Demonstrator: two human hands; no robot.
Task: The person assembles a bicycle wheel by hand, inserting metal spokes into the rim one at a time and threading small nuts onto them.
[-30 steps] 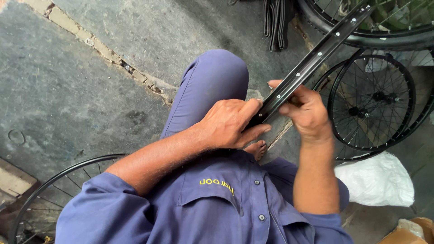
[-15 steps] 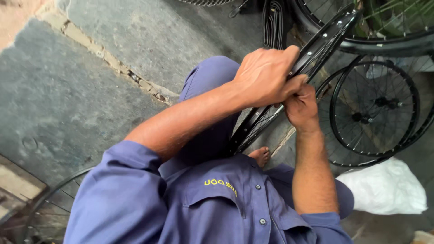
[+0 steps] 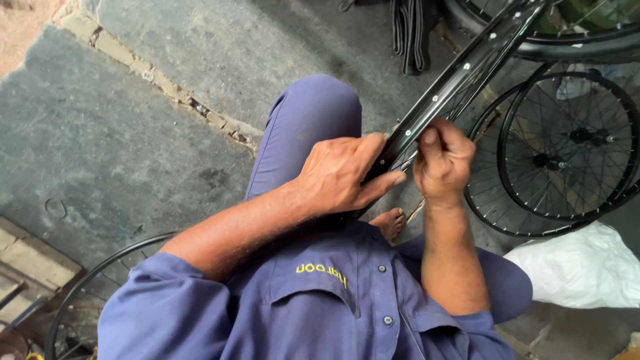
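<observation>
A black bicycle wheel rim (image 3: 467,67) with small holes runs from my lap up to the top right. My left hand (image 3: 340,175) grips its lower part, thumb along the rim's edge. My right hand (image 3: 441,160) pinches the rim just above, fingers closed on the inner side where thin spokes show. I sit in blue work clothes, one knee (image 3: 313,113) raised under the rim, a bare foot (image 3: 388,222) below my hands.
Two spoked black wheels (image 3: 567,147) lie on the floor at the right, another wheel (image 3: 93,300) at the lower left. A white bag (image 3: 580,267) sits at the lower right. Black tyres (image 3: 410,33) hang at the top. The floor is grey stone slabs.
My left hand has come back down the rim from higher up and now grips it near my lap. My right hand has stayed on the rim.
</observation>
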